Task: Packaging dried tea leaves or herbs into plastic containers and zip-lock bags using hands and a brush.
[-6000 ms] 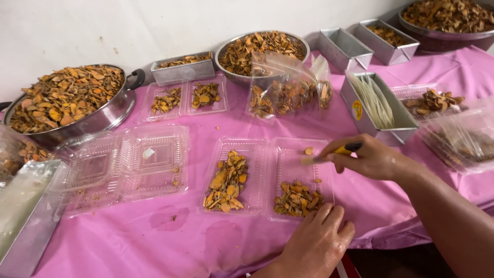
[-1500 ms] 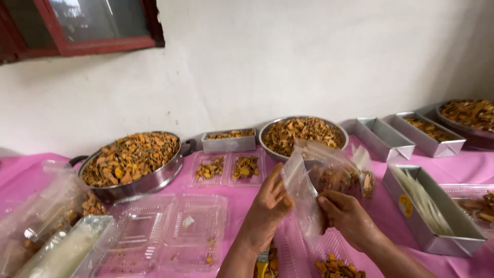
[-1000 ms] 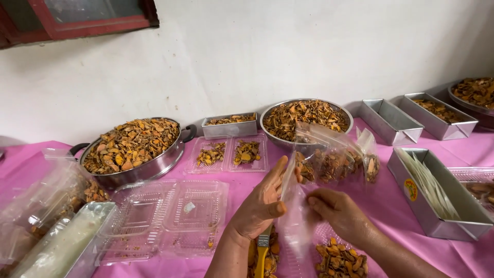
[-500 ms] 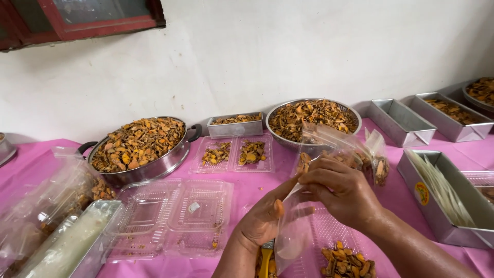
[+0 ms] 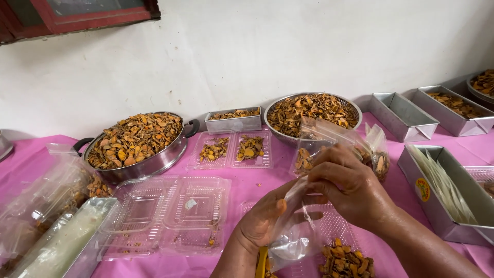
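Pinching a small clear plastic bag (image 5: 290, 231), the left hand (image 5: 262, 224) and right hand (image 5: 352, 193) both grip it above the pink-clothed table (image 5: 247, 177).

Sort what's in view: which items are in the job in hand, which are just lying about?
In hand:
- left hand and right hand, both gripping the empty clear plastic bag
- open clear plastic tray of orange dried slices, directly below

Lying about:
- large steel pan of slices
- empty clear clamshell box
- empty grey metal tin
- pink tablecloth
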